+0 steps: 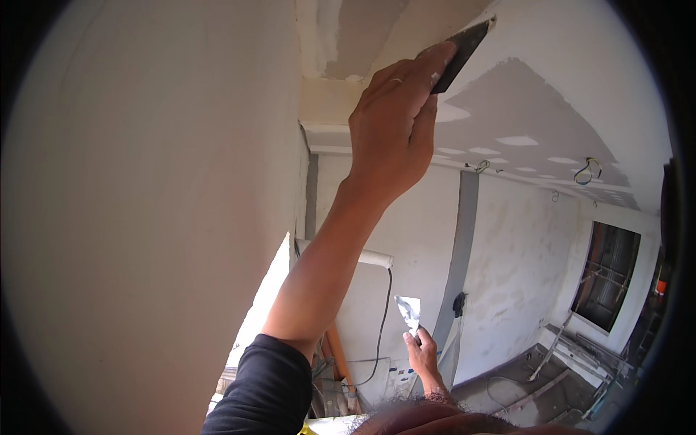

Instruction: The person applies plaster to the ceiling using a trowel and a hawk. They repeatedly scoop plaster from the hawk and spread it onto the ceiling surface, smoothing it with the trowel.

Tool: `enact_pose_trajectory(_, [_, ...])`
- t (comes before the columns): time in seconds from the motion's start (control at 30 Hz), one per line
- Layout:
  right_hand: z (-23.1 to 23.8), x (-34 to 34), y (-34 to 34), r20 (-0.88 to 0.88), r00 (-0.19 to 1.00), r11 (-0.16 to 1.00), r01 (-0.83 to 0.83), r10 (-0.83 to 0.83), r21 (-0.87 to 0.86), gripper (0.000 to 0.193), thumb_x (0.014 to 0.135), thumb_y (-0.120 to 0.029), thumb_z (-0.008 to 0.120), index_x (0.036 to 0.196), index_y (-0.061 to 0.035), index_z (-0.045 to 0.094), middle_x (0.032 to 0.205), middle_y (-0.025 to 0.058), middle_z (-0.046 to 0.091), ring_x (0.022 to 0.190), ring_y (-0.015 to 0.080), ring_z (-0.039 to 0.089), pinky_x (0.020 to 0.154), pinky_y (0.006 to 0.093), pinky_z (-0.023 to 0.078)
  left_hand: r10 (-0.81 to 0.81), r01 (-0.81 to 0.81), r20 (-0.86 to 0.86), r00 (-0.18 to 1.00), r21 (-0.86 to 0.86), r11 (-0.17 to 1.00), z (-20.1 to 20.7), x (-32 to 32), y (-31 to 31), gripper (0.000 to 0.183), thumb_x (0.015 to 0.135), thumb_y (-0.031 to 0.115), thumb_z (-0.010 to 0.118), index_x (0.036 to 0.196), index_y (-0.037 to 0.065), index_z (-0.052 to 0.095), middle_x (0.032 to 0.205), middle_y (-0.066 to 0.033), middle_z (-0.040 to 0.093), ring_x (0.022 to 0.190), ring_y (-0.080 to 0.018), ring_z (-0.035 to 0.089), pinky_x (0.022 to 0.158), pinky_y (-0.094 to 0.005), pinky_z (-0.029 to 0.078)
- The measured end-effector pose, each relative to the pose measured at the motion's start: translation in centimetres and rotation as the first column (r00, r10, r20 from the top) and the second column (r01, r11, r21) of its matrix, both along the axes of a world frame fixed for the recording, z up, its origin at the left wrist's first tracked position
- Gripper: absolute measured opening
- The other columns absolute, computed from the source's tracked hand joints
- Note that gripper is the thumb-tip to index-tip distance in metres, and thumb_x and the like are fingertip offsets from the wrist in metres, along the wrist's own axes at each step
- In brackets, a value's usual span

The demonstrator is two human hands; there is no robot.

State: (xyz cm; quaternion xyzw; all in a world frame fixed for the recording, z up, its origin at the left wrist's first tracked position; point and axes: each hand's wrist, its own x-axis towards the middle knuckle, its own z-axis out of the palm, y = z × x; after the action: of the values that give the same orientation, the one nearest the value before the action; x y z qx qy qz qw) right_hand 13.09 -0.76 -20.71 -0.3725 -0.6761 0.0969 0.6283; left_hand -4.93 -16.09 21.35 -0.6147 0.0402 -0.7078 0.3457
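My left hand (391,123) is raised high, its fingers wrapped over a wide dark scraper blade (464,58). The blade's edge is at the ceiling (558,43), where pale filler meets grey board; exact contact is hard to make out. Lower down and to the right, my right hand (423,355) grips a small putty knife (408,312) with its blade pointing up. White paste smears that blade. Most of its handle is hidden inside my fingers.
A plain wall (159,217) stands close on my left. Loops of wire (586,172) hang from the ceiling. Behind my arm are an orange pipe (338,355) and a black cable (388,319). A window (607,275) and a bench (580,355) stand far right.
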Motion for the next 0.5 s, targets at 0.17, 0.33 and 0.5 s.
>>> enact_pose_trajectory(0.17, [-0.4, 0.1, 0.2, -0.012, 1.0, 0.999, 0.0, -0.001, -0.046, 0.021, 0.099, -0.019, 0.067, 0.095, -0.0003, 0.058, 0.069, -0.0022, 0.047, 0.062, 0.0086, 0.042, 0.056, 0.0297, 0.039, -0.009, 0.015, 0.036, 0.999, -0.167, 0.986, -3.4, -2.9, 0.9, 0.033, 0.107, 0.013, 0.053, 0.137, 0.007, 0.065, 0.115, -0.0071, 0.07, 0.106, -0.015, 0.06, 0.093, -0.028, 0.046])
enact_pose_trajectory(0.33, [1.4, -0.1, -2.1, -0.272, 0.95, 0.956, -0.213, 0.155, -0.2, 0.019, 0.103, -0.02, 0.062, 0.094, -0.0033, 0.056, 0.067, -0.0005, 0.051, 0.056, 0.0082, 0.047, 0.049, 0.0269, 0.039, -0.258, 0.321, 0.203, 0.945, -0.409, 0.854, -8.3, -6.0, 3.9, 0.026, 0.107, 0.012, 0.053, 0.126, 0.001, 0.066, 0.121, -0.0074, 0.068, 0.11, -0.0157, 0.061, 0.096, -0.0313, 0.048])
enact_pose_trajectory(0.5, [8.3, 0.9, -6.9, -0.59, 0.688, 0.798, -0.591, 0.423, -0.118, 0.024, 0.107, -0.027, 0.052, 0.096, -0.0057, 0.054, 0.072, 0.006, 0.057, 0.049, 0.0113, 0.051, 0.042, 0.0278, 0.043, -0.628, 0.756, 0.454, 0.632, -0.538, 0.373, -14.4, -7.1, 6.0, 0.027, 0.108, 0.013, 0.052, 0.131, 0.001, 0.061, 0.121, -0.0053, 0.067, 0.109, -0.0139, 0.064, 0.103, -0.036, 0.051])
